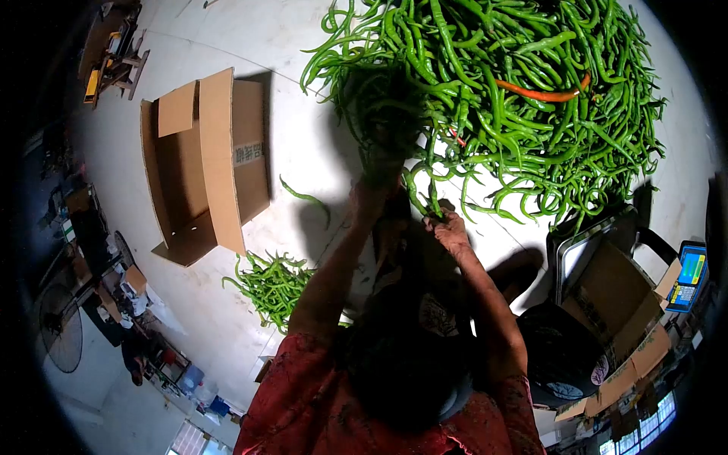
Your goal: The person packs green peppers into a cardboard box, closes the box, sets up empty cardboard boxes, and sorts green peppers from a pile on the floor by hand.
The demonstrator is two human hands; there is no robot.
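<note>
A large heap of long green chili peppers lies on the pale floor in front of me, with a reddish-orange chili on top. My right hand is closed on green chili peppers at the heap's near edge. To its left, my left hand is in deep shadow and its fingers are dim. A dark bunch of chili peppers rises from that hand, which looks closed around its lower ends. How many peppers each hand has is hard to make out.
An open cardboard box lies at the left. One loose chili is beside it, and a smaller chili pile lies nearer me. At right are a cardboard-lined container and a blue device with a keypad. A fan stands far left.
</note>
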